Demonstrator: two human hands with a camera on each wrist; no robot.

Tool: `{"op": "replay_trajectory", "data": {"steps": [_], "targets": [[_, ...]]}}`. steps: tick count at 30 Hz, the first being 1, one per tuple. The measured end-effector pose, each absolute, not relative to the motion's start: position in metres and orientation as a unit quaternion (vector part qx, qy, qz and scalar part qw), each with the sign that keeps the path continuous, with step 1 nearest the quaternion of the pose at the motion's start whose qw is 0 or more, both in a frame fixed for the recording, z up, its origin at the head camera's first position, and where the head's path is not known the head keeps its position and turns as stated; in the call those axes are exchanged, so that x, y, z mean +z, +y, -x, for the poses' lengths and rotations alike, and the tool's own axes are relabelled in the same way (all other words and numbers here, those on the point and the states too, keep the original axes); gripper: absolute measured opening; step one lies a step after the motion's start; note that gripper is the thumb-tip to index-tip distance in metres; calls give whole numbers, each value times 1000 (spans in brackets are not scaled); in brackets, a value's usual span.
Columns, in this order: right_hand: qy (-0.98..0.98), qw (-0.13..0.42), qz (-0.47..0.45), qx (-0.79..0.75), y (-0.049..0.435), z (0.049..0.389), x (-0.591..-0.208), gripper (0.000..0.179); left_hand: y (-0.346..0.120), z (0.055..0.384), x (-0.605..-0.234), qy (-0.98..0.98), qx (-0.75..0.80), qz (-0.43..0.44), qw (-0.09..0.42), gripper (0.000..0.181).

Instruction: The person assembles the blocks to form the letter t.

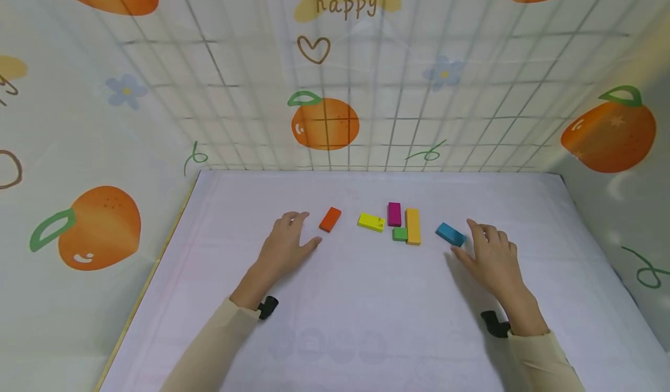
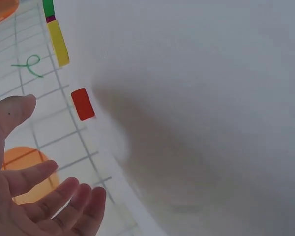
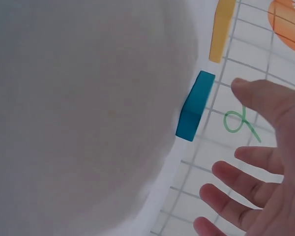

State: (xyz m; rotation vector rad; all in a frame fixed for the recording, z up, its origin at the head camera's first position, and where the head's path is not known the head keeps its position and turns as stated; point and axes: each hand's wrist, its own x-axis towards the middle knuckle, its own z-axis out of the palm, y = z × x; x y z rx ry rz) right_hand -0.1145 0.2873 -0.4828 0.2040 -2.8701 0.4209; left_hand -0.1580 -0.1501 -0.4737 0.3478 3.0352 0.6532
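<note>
Both left hand [image 1: 284,243] and right hand [image 1: 493,259] spread, I judge orange block [image 1: 330,219] and blue block [image 1: 450,234] light, stiff, best pinched by long sides.

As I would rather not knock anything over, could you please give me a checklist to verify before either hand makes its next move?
1. Left hand holding nothing: ok, it is spread beside the orange-red block.
2. Right hand holding nothing: ok, it is spread near the blue block.
3. Blue block apart from the long amber block: ok, a gap shows.
4. Orange-red block apart from the yellow block: ok, a gap shows.
5. Small green block standing clear of the long amber block: not ok, they appear to touch.
6. Magenta block clear of the small green block: cannot tell.
</note>
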Motion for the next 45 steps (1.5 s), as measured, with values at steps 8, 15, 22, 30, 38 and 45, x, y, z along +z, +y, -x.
{"op": "replay_trajectory", "data": {"steps": [8, 15, 22, 30, 38, 45], "targets": [[-979, 86, -58, 173, 290, 124, -485, 70, -140, 175, -483, 956, 276, -97, 27, 65], [-964, 18, -17, 265, 292, 132, -485, 68, -133, 190, -489, 936, 337, -89, 42, 61], [-951, -19, -5, 309, 294, 141, -487, 61, -128, 202, -493, 921, 377, -71, 73, 60], [-946, -39, 6, 321, 294, 148, -492, 57, -123, 212, -497, 917, 382, -59, 102, 58], [-945, -38, -10, 324, 295, 151, -494, 54, -121, 217, -501, 920, 373, -52, 105, 57], [-947, -40, -17, 318, 294, 152, -493, 49, -119, 220, -502, 925, 362, -51, 103, 55]]}}
